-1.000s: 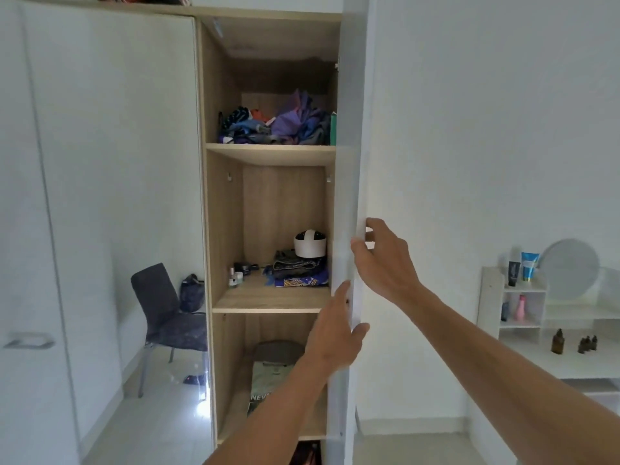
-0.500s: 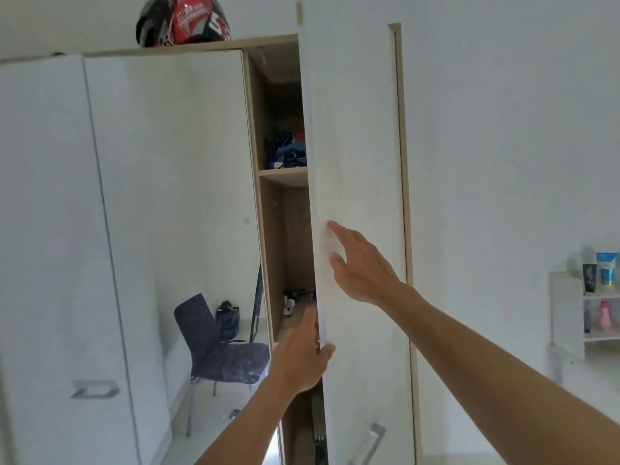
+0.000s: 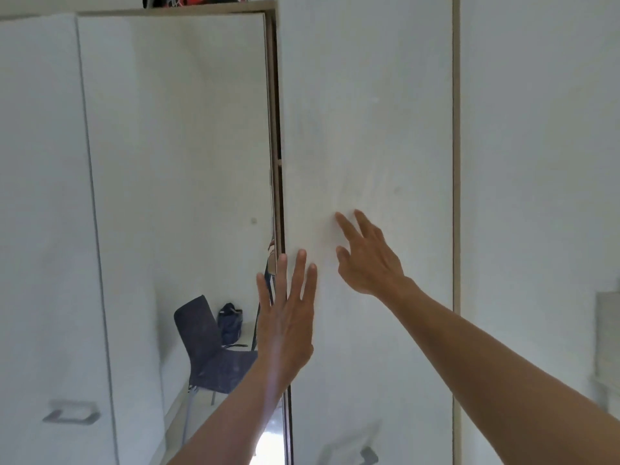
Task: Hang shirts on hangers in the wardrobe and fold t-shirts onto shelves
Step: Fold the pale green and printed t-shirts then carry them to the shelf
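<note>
The white wardrobe door (image 3: 365,112) fills the middle of the view and stands almost closed; only a thin dark gap (image 3: 277,129) shows along its left edge. My right hand (image 3: 367,255) lies on the door's face with its fingers spread and straight. My left hand (image 3: 285,313) is raised flat by the door's left edge, fingers straight, holding nothing. The shelves and the clothes inside are hidden behind the door.
A mirrored door (image 3: 174,162) to the left reflects a dark chair (image 3: 208,344) and a bag (image 3: 229,322). A further white door has a metal handle (image 3: 72,412). Another handle (image 3: 352,448) sits low on the closing door. A helmet (image 3: 198,0) rests on top.
The door has swung from wide open to nearly closed, hiding the shelves. My left hand let go of the door's edge and opened flat; my right hand stayed pressed on the door's face.
</note>
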The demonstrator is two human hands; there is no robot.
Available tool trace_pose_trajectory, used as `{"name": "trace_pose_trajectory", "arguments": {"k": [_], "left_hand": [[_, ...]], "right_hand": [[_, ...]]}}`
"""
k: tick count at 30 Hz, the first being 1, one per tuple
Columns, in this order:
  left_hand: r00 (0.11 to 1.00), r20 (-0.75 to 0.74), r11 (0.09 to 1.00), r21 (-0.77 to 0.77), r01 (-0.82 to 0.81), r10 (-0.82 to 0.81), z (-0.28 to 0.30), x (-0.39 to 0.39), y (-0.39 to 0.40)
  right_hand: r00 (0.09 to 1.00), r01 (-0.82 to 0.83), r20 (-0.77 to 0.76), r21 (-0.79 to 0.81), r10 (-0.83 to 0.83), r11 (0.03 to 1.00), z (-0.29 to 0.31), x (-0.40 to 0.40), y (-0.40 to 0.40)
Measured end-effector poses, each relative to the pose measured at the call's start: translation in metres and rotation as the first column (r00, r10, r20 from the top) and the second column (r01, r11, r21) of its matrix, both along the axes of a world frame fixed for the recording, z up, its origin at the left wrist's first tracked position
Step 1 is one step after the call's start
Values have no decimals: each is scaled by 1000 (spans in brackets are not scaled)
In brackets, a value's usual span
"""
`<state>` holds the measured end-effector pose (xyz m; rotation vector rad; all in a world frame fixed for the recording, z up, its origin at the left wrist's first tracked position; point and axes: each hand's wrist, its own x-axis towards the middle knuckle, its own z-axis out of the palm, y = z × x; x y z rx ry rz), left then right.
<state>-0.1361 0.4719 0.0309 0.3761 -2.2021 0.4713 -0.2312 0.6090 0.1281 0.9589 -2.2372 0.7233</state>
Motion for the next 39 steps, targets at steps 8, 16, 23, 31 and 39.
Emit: {"name": "trace_pose_trajectory", "arguments": {"k": [8,16,23,31,39], "left_hand": [[985,-165,999,14,52,-49,38,-84,-52],[979,-205,999,23,28,-23,48,-142,-88],[984,-175,998,48,31,-22,47,-175,-112],[974,-212,995,45,88,-76,42,-188,-120],[980,-193,991,113,79,-56,31,-183,-108]], "right_hand": [[969,140,-196,-76,-153,987,21,-91,-38],[946,135,-273,-152,-173,979,20,-156,-66],[919,153,-327,-222,-222,963,16,-186,-90],[891,189,-366,-236,-268,953,12,-197,-97],[920,184,-320,-159,-227,970,-13,-183,-93]]}}
